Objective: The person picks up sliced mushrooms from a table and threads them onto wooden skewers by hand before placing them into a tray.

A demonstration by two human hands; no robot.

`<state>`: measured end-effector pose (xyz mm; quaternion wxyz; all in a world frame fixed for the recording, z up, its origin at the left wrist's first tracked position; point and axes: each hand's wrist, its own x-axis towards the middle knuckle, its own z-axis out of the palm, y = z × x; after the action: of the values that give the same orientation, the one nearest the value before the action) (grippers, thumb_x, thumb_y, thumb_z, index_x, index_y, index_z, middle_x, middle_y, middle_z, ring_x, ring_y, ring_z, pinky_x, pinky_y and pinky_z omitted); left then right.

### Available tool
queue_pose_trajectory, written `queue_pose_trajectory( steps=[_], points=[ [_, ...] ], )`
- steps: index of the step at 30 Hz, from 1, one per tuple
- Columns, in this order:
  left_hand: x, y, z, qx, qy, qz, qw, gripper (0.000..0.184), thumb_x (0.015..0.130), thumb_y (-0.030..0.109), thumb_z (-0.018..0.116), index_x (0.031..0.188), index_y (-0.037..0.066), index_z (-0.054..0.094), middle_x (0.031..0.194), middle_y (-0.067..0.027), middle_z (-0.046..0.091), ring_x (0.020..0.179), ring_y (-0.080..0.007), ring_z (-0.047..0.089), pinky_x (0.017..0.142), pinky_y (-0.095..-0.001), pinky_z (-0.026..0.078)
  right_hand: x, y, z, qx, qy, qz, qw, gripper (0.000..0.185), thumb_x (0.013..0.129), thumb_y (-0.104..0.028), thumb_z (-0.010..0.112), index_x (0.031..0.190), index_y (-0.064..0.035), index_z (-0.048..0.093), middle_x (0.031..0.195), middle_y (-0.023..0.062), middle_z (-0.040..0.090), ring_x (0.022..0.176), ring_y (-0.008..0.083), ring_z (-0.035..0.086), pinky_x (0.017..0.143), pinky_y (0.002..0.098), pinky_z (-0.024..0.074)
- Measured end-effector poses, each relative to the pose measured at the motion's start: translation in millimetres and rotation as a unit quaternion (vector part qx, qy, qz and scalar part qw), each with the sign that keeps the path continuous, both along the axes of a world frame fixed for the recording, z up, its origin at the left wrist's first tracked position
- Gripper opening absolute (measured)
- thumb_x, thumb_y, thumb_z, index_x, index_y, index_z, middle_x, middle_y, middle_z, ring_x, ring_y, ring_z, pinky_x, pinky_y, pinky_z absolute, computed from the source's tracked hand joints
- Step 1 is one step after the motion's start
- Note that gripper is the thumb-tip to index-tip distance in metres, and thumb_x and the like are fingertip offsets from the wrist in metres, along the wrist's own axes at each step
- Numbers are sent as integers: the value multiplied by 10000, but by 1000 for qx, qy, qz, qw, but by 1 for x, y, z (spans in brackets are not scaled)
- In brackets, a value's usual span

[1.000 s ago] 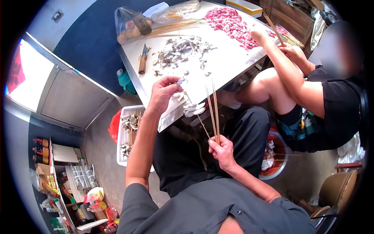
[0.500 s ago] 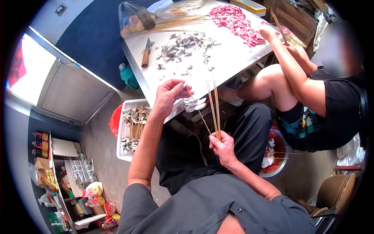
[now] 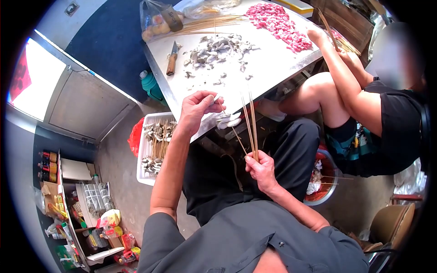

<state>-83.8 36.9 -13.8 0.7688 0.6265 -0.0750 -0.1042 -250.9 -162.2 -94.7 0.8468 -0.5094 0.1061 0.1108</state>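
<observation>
My left hand (image 3: 200,109) pinches a small grey-white mushroom piece (image 3: 215,98) at the tip of a bamboo skewer. Several mushroom pieces (image 3: 227,120) are threaded on that skewer just below. My right hand (image 3: 261,169) is closed round the lower end of this skewer and a few bare bamboo skewers (image 3: 251,127), which point up toward the table. Loose mushroom pieces (image 3: 214,52) lie heaped on the white table (image 3: 182,91) beyond my hands. A knife (image 3: 171,59) with a wooden handle rests left of the heap.
Filled mushroom skewers lie in a white tray (image 3: 141,170) on my left. Pink meat pieces (image 3: 277,25) and more bare skewers (image 3: 205,23) are on the table's far side. A co-worker (image 3: 359,100) sits at the right, above a tub (image 3: 336,173). A teal bottle (image 3: 149,84) stands beside the table.
Both hands stay almost in place, with the mushroom piece still pinched at the skewer's tip. The view has shifted slightly, and the co-worker's raised hand has moved a little.
</observation>
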Motion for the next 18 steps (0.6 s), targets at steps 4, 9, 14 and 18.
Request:
queue_pose_trajectory(
  steps=[4, 9, 14, 18],
  points=[
    [1, -2, 2, 15, 15, 5, 1000, 185, 928, 122, 575, 1029, -29, 611, 913, -178, 671, 790, -254, 693, 753, -357, 570, 0, 0, 0, 0, -5, 4, 1000, 87, 904, -139, 618, 900, -65, 572, 615, 1, 553, 419, 19, 372, 384, 172, 261],
    [1, -2, 1, -4, 24, 16, 1000, 181, 928, 126, 577, 1022, -25, 612, 897, -170, 670, 779, -245, 694, 737, -348, 571, 0, -2, 0, -1, 4, 10, 1000, 83, 905, -132, 614, 898, -57, 579, 618, -6, 551, 437, 17, 383, 398, 170, 273],
    [-1, -3, 0, 21, 20, 1, 1000, 171, 931, 136, 576, 990, -20, 614, 886, -158, 669, 780, -234, 692, 726, -333, 569, -1, -2, -1, 0, 6, 13, 1000, 84, 905, -133, 615, 906, -59, 576, 616, 4, 555, 420, 16, 372, 382, 167, 255],
    [0, -1, -2, 40, 29, -16, 999, 181, 932, 141, 578, 970, -31, 617, 853, -141, 668, 732, -209, 685, 694, -303, 567, -1, -4, -2, 4, 14, 14, 1000, 83, 902, -127, 619, 903, -51, 584, 619, -13, 554, 449, 18, 397, 408, 172, 290]
  ],
)
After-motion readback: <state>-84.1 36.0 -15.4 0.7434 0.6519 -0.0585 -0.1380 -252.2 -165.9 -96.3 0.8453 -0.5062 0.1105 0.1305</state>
